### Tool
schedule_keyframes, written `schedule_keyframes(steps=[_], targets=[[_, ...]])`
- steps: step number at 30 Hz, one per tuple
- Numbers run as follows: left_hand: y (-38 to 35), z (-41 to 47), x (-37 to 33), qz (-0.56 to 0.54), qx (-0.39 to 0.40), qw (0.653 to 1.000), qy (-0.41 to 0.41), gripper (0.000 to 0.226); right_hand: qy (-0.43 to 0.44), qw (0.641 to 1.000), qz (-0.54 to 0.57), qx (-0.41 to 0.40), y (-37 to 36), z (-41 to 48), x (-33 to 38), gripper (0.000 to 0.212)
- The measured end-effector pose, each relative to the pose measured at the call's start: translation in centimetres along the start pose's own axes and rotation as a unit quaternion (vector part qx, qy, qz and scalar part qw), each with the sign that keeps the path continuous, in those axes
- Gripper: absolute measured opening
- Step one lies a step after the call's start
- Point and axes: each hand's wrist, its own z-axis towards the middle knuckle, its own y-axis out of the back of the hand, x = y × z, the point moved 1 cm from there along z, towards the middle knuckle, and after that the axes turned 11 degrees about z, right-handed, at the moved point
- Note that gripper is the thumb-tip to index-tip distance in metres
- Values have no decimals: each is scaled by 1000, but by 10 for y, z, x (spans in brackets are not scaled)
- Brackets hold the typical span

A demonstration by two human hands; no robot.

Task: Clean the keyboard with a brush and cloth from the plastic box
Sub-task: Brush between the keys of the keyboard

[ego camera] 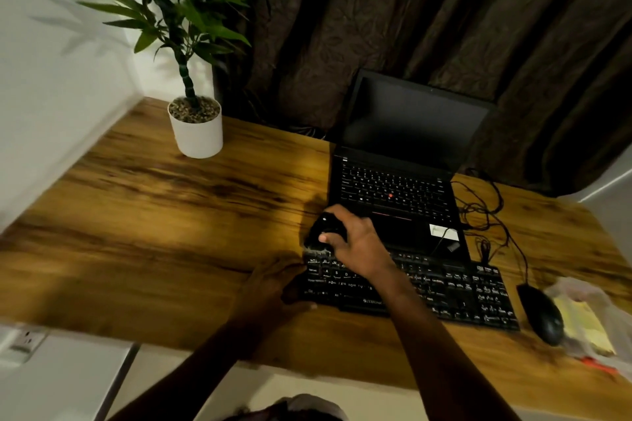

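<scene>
step in hand: brushing, probably early in it. left hand [270,287] grips the left end of the keyboard [444,287], thumb on the front edge, pinning it to the desk [171,232]. right hand [355,243] is closed round a dark brush [323,231], pale bristles down on the keyboard's far left corner, right at the laptop's front edge. the brush is blurred, so its exact shape is unclear.

next, as a guess: sweep the rows rightward to the numpad, left hand bracing so the keyboard doesn't slide. then swap brush for cloth. the cloth [581,325] looks like the yellow thing inside the box [578,287] at the far right of the desk, well apart from both hands. the right hand would have to reach over the mouse for it.

around: plant [196,133] in a white pot at the far left, well clear. laptop [396,188] is open with a dark screen, just behind the keyboard. touching or not, can't tell. dust pushed away from the person would likely land on its palm rest, so sweeping sideways is safer. cables [485,212] lie tangled right of the laptop. mouse [542,314] sits just beside the keyboard's right end, between it and the box. orange bit [596,364] by the box's near side, too blurred to name.
</scene>
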Motion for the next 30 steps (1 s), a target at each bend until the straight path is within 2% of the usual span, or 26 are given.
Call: schedule_keyframes(steps=[4, 8, 10, 16, 19, 23, 27, 30], targets=[[1, 0, 1, -12, 39, 999, 11, 80, -41, 999, -23, 8, 13, -4, -17, 38], [5, 3, 1, -24, 116, 992, 33, 100, -57, 996, -68, 5, 24, -13, -31, 42], [4, 4, 1, -22, 110, 993, 33, 100, -47, 996, -77, 12, 18, -12, -27, 42], [-1, 3, 2, -14, 25, 1000, -1, 80, -16, 998, -52, 26, -12, -4, -2, 42], [2, 4, 0, -7, 33, 999, 0, 81, -25, 999, -42, 18, -1, -6, -7, 40], [6, 3, -1, -15, 81, 996, 26, 91, -45, 996, -75, 5, 22, -16, -20, 43], [6, 2, -1, -19, 62, 998, 25, 90, -30, 996, -86, -12, 29, -20, -18, 40], [6, 3, -2, -6, 48, 999, 19, 88, -30, 997, -72, 7, 16, -16, -11, 41]])
